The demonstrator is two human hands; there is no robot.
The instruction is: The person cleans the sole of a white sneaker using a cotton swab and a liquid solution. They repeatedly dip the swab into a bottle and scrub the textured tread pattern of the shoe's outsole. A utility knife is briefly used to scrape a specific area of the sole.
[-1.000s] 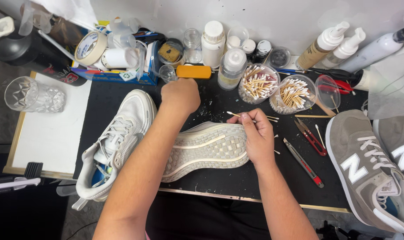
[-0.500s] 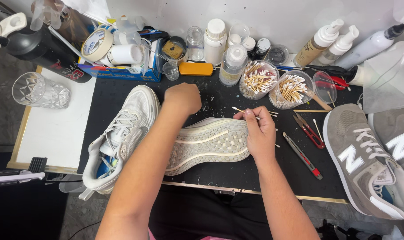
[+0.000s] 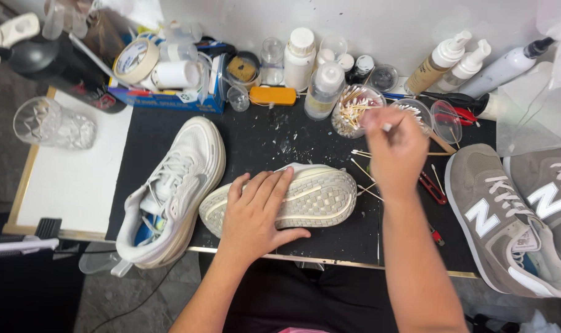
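Cluttered black table (image 3: 262, 139): my left hand (image 3: 256, 209) lies spread, steadying the overturned white shoe (image 3: 305, 197) (sole up), while my right hand (image 3: 394, 151) pinches a cotton swab (image 3: 386, 127).

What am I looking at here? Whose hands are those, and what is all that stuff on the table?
The camera sits on a person's head and looks down, so you see their own two arms. The left hand lies flat on a white shoe turned sole-up on a black mat. The right hand is raised near two cups of cotton swabs and pinches a thin swab. Another white shoe lies to the left, and grey shoes to the right. At the back stand bottles, a tape roll and a clear glass.
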